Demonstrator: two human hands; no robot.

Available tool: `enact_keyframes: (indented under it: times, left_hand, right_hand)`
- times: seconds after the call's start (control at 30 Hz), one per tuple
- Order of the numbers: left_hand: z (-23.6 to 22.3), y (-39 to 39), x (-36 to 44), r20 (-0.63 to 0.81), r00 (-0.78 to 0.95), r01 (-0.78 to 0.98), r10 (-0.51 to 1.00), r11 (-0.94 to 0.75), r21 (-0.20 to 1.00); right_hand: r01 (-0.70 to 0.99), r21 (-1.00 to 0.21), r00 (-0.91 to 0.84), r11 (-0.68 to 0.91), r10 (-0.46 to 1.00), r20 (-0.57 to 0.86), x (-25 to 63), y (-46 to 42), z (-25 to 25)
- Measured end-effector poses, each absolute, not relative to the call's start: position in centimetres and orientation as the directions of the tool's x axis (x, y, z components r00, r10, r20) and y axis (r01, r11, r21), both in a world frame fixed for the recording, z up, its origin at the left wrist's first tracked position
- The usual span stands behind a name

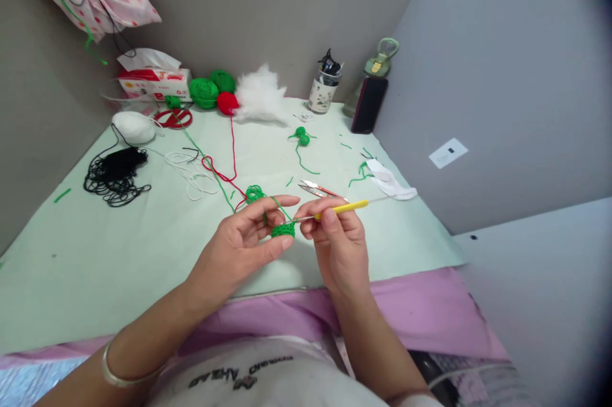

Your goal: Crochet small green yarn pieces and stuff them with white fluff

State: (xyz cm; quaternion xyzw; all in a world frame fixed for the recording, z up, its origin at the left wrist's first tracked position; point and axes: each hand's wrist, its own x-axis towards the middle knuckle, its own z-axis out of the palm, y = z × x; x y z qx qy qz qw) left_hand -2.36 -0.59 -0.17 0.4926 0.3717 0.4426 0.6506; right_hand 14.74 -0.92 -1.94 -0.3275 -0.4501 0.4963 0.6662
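Note:
My left hand (251, 231) pinches a small green crochet piece (283, 229) between thumb and fingers, with green yarn passing over its index finger. In my right hand (338, 235) is a crochet hook (342, 208) with a yellow handle; its metal tip reaches the edge of the green piece. Whether a loop sits on the tip is too small to tell. A loose coil of green yarn (255, 193) lies just beyond my left fingers. Behind my right hand, small thread snips (319, 189) rest on the table, partly hidden by the fingers.
Across the back of the table (143, 266) stand a tissue box (155, 83), green yarn balls (204, 93), a red ball (227, 103), white stuffing (261, 94), a pen jar (324, 93), a bottle (381, 62) and a phone (370, 105). Black yarn (115, 171) lies left.

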Motion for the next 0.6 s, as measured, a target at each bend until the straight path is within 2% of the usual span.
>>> enact_keyframes:
  times: [0.13, 0.33, 0.47, 0.6]
  left_hand:
    - [0.1, -0.5, -2.3, -0.032, 0.317, -0.179, 0.948, 0.093, 0.979]
    - [0.2, -0.6, -2.6, -0.027, 0.304, -0.102, 0.952, 0.060, 0.993]
    - [0.2, -0.7, -2.8, -0.016, 0.311, -0.014, 0.950, 0.021, 1.000]
    - [0.2, -0.7, -2.8, 0.081, 0.272, 0.095, 0.959, -0.111, 0.989]
  right_hand:
    - [-0.363, -0.887, 0.090, 0.285, 0.958, 0.271, 14.7, -0.9, -1.7]
    - [-0.380, -0.867, 0.021, 0.323, 0.940, 0.341, 15.4, -1.1, -1.8]
    - [-0.293, -0.869, 0.004, 0.398, 0.910, 0.415, 15.8, -1.4, -1.8]
    - [-0.099, -0.829, -0.001, 0.550, 0.833, 0.553, 15.8, -1.8, -1.6]
